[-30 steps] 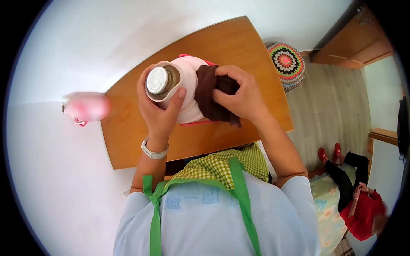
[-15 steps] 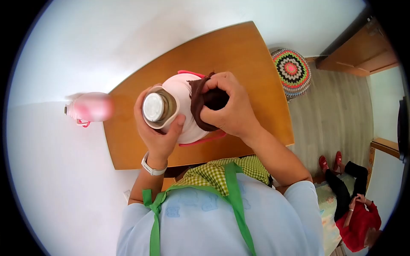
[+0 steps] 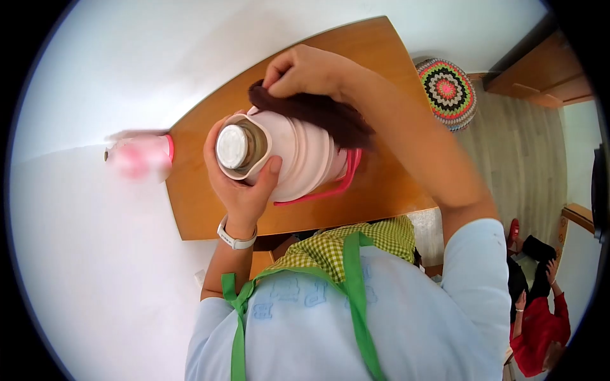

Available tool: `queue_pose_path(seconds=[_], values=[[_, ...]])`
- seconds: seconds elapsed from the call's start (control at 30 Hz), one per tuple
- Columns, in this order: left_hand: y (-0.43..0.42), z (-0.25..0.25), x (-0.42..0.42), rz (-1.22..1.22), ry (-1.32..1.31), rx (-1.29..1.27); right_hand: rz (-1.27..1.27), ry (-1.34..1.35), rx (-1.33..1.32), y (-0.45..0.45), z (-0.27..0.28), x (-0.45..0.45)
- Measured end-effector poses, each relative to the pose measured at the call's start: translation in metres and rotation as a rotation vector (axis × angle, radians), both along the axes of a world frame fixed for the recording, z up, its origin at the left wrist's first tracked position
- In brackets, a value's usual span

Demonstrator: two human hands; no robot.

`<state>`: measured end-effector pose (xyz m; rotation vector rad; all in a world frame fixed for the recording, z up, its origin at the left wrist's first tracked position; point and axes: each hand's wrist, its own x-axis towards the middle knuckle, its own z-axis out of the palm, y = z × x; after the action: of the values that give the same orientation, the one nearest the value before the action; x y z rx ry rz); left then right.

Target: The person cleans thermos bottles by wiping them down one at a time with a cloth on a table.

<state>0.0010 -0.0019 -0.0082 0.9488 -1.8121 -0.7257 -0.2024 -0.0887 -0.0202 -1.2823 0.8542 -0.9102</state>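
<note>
A pale pink thermos flask (image 3: 295, 155) with a red-pink handle (image 3: 318, 195) is tilted above the wooden table. Round its neck, beside the white stopper (image 3: 232, 147), my left hand (image 3: 241, 190) is wrapped, with the thumb on the near side. My right hand (image 3: 295, 73) pinches a dark brown cloth (image 3: 324, 117) at the flask's far side. The cloth stretches along the body of the flask towards its base.
The wooden table (image 3: 222, 216) lies beneath. A second pink flask (image 3: 140, 155) is at the left, partly blurred. A crocheted round stool (image 3: 448, 92) stands right of the table. A seated person in red (image 3: 540, 330) is at the lower right.
My right hand has moved up and left with the cloth, which now lies stretched along the flask's far side. More of the flask's body and handle shows. The seated person's hands have moved apart.
</note>
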Motion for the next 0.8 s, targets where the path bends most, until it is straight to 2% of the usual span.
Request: queue_pose_path(seconds=[0.13, 0.2, 0.27, 0.47, 0.53, 0.67, 0.8], values=[[0.001, 0.004, -0.004, 0.022, -0.024, -0.002, 0.108, 0.173, -0.028, -0.025, 0.013, 0.017], [0.002, 0.003, -0.005, 0.026, -0.007, -0.011, 0.063, 0.190, -0.093, -0.014, 0.007, 0.013], [0.002, 0.002, -0.006, 0.032, 0.029, -0.022, -0.146, 0.077, -0.112, 0.006, -0.003, 0.003], [0.001, 0.002, -0.011, 0.005, 0.039, -0.020, -0.456, 0.069, -0.077, 0.090, 0.002, -0.002], [0.000, 0.002, -0.012, 0.018, 0.048, -0.017, -0.639, 0.080, -0.110, 0.103, -0.005, 0.010], [-0.002, -0.001, -0.013, -0.002, 0.082, -0.011, -0.800, -0.063, -0.050, 0.125, -0.007, 0.030], [-0.003, 0.001, -0.017, -0.037, 0.124, -0.024, -0.928, -0.061, -0.101, 0.140, -0.016, 0.054]])
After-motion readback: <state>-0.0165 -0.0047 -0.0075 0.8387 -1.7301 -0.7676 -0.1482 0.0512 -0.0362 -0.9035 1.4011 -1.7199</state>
